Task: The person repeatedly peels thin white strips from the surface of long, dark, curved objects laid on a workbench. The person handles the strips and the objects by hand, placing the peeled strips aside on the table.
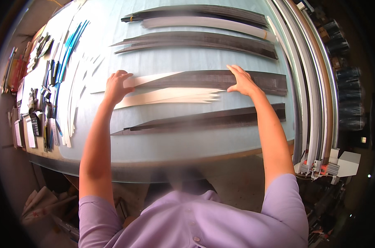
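Note:
A long stack of dark grey strips (195, 80), with a pale cream strip (154, 78) at its left end, lies across the middle of the table. My left hand (118, 87) is curled over the cream end, thumb at the near edge and fingers at the far edge. My right hand (244, 82) spans the dark part farther right, its thumb and forefinger spread wide at the two long edges. Just nearer to me is a fan of cream strips (167, 96) with pointed ends. Another dark strip stack (208, 119) rests closest to the table's front.
Beyond my hands lie more dark strip bundles (200, 41) and a white strip bundle (204, 22). Blue rods (69, 51), pens and a calculator (35, 125) crowd the left side. Long metal rails (315, 82) run along the right edge.

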Available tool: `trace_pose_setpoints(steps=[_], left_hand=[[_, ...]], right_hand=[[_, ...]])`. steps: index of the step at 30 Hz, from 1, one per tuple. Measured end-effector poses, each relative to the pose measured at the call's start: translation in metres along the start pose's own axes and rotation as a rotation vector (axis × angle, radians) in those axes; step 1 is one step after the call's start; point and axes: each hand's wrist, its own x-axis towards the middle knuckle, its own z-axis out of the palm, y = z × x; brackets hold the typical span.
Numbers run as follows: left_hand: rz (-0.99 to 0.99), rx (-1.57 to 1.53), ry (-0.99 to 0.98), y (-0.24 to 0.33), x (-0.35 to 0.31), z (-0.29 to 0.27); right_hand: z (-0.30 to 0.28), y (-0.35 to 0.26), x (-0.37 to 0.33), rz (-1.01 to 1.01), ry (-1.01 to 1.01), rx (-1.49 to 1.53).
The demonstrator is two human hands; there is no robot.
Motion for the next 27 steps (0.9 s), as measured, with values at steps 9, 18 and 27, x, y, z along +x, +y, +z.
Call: trace_pose_setpoints(steps=[9, 18, 27], left_hand=[[-0.003, 0.097, -0.066, 0.011, 0.005, 0.004], [-0.060, -0.058, 0.240, 0.036, -0.047, 0.000], [0.041, -0.116, 0.184, 0.073, -0.180, 0.013]], right_hand=[[-0.026, 0.031, 0.002, 0.013, -0.221, -0.224], [0.026, -0.075, -0.050, -0.183, 0.378, 0.148], [0.114, -0.212, -0.112, -0.302, 0.383, 0.353]])
